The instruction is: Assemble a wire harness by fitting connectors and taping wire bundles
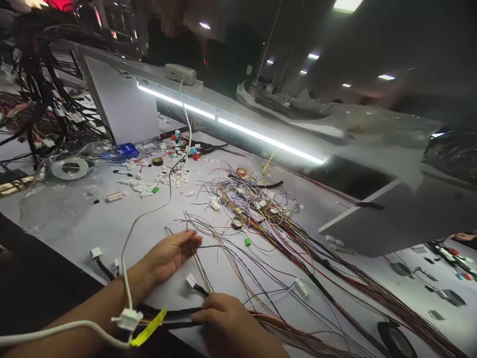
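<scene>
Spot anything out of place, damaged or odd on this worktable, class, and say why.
Thin wires lie in a messy tangle mid-table, looping over one another. A white cable also crosses over the left forearm, an awkward place where it could snag. Nothing looks spilled.

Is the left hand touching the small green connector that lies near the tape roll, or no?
Apart. The head view shows bare white table and loose wires between the left hand and the green connector.

Two long light bars (270,140), two green connectors (247,242) and one white tape roll (82,169).
</scene>
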The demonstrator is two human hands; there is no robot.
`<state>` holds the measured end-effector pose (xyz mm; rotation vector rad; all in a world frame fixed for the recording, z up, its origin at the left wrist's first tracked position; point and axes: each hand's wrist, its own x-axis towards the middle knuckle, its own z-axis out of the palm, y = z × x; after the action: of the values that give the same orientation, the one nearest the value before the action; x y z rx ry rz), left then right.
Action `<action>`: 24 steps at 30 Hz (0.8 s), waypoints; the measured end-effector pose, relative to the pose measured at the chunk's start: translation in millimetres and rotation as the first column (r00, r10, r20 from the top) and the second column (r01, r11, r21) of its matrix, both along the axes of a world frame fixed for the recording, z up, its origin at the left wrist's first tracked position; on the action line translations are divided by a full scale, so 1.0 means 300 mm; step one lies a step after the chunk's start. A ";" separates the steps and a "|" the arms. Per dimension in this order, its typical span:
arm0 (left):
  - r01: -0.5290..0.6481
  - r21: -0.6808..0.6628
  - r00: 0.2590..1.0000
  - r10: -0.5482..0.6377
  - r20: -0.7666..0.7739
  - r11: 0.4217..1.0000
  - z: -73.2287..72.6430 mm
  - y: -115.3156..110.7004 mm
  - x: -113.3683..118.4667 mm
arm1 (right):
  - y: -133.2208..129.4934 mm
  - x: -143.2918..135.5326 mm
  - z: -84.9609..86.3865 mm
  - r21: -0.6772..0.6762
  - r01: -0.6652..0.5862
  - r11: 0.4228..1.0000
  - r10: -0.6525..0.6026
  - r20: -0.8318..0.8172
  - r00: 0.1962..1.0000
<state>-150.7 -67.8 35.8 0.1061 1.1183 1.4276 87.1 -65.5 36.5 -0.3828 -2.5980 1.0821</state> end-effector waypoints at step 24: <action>-0.243 0.155 0.967 0.226 0.121 0.958 -0.158 0.008 -0.091 | 0.993 -0.496 0.002 -0.496 0.686 0.532 -0.704 0.191 0.684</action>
<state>-178.1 -65.3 -11.6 0.0195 0.9480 1.7203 -61.6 232.5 37.1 -1.3852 -1.7130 1.4152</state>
